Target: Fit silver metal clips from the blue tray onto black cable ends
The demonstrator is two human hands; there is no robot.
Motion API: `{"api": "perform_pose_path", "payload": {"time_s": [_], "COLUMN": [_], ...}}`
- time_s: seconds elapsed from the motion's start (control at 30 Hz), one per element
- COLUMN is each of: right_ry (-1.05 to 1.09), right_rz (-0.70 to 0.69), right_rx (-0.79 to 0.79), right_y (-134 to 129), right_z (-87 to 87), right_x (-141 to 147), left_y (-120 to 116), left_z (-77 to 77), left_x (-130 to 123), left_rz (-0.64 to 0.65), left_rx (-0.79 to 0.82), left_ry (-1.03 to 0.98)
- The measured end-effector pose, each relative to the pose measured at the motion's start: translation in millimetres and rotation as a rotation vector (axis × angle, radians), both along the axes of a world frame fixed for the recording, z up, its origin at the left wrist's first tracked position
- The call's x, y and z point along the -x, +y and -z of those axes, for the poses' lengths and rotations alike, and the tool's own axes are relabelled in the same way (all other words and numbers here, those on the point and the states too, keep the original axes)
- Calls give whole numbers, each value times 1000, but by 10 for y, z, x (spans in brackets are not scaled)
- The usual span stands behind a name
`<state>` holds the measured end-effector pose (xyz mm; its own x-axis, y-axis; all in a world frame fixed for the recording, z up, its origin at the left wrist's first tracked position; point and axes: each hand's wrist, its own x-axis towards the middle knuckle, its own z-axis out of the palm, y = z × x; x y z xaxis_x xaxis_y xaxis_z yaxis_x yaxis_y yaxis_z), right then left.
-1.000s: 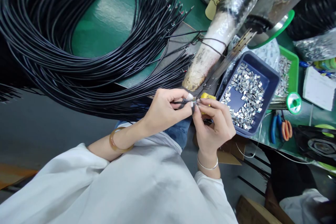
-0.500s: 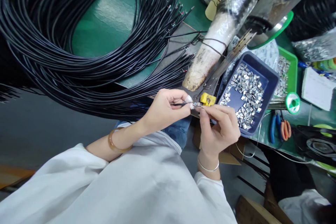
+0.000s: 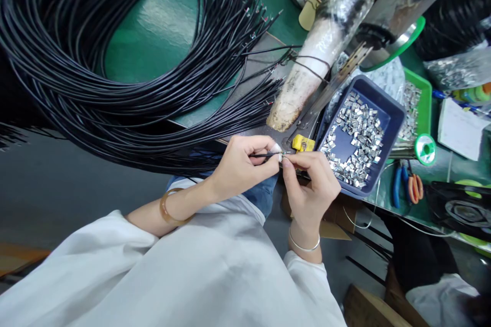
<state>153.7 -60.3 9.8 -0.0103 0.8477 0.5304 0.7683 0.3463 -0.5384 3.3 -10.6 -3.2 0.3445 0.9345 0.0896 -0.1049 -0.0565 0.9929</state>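
Note:
My left hand (image 3: 247, 161) pinches a black cable (image 3: 263, 154) near its stripped end, with white wrapping on a fingertip. Against that end the thumb and forefinger of my right hand (image 3: 312, 176) are closed; fine wires and a small bright metal tip show there, too small to make out fully. Just beyond my fingers lies a yellow block (image 3: 303, 143), below a white-wrapped nozzle (image 3: 293, 97). To the right of my right hand is a dark blue tray (image 3: 391, 107) holding many small metal connector shells (image 3: 358, 127).
A thick bundle of black cables (image 3: 126, 97) covers the left of the green table (image 3: 164, 15). On the right are a green tray (image 3: 424, 97), a solder spool (image 3: 425, 149), pliers (image 3: 397, 186), white paper (image 3: 462, 127) and a black fan (image 3: 466, 209). A metal bar (image 3: 345, 69) slants beside the nozzle.
My right hand has moved slightly left, closer to my left fingertips. The metal piece at the cable end shows less than before. My left hand has barely shifted.

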Motion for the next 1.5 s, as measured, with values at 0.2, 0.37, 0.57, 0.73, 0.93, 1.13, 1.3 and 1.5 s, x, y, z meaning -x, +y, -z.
{"api": "perform_pose_path", "payload": {"time_s": [0.2, 0.37, 0.57, 0.73, 0.93, 1.13, 1.3, 1.5], "right_ry": [92, 305, 179, 138, 124, 96, 144, 78], "right_rz": [68, 221, 119, 29, 50, 64, 47, 81], "right_rx": [20, -414, -184, -146, -166, -212, -217, -215], "right_y": [-73, -87, -37, 3, 33, 53, 58, 55], "right_z": [30, 100, 155, 197, 194, 154, 199, 174], "right_x": [13, -33, -41, 2, 6, 30, 34, 14], "left_y": [-35, 10, 45, 76, 92, 108, 145, 125], "left_z": [22, 5, -14, -25, -40, -92, -103, -93], "left_x": [-16, -3, -24, -44, -48, -35, -36, -29], "left_rz": [-61, -20, -27, -48, -84, -57, -37, -25], "left_rx": [-71, 123, 176, 183, 188, 183, 201, 183], "left_ry": [9, -40, -47, -53, -24, -23, -42, -11]}}
